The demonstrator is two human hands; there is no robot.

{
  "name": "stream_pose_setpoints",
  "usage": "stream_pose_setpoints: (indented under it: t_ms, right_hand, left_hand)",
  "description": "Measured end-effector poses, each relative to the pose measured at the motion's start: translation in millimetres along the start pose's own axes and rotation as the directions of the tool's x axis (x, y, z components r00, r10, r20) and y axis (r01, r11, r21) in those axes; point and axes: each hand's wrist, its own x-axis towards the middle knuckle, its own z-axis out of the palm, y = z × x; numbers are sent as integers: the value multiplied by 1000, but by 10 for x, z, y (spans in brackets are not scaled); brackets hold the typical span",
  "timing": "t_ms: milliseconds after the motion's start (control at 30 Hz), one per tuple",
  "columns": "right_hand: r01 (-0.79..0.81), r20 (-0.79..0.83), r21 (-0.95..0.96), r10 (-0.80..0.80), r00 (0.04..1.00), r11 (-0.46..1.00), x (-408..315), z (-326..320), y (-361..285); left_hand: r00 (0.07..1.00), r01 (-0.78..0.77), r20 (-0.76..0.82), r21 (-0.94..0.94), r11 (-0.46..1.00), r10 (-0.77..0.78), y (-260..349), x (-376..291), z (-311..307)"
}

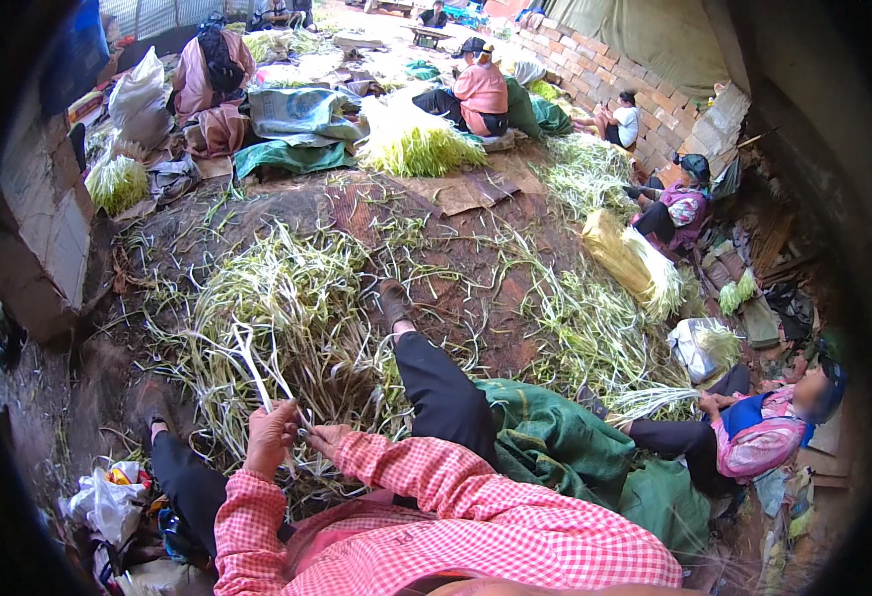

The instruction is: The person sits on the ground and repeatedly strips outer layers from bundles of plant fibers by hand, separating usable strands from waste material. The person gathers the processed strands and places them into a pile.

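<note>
My left hand is closed around a few pale stalks, which look like garlic shoots and point up and away from me. Close at its right, my right hand has its fingers pinched at the lower part of the stalks; exactly what lies between those fingertips is too small to tell. Beyond both hands, between my outstretched legs, spreads a big loose heap of green and white stalks and leaves. Both of my forearms are in red-and-white checked sleeves.
Green sacks lie against my right leg. A person sits at the right holding pale stalks; several others sit farther off. White plastic bags lie at lower left. A broken wall slab stands at left, and bundled shoots lie ahead.
</note>
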Motion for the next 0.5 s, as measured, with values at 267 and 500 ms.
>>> stream_pose_setpoints:
  t_ms: [267, 500]
  right_hand:
    - [-232, 171, 662, 157, 973, 713, 117, 55, -55]
    - [-284, 215, 931, 285, 934, 228, 422, 160, 168]
  left_hand:
    - [999, -29, 34, -68, 997, 31, 58, -57, -58]
    - [996, -65, -64, -114, 991, 58, -32, -14, -132]
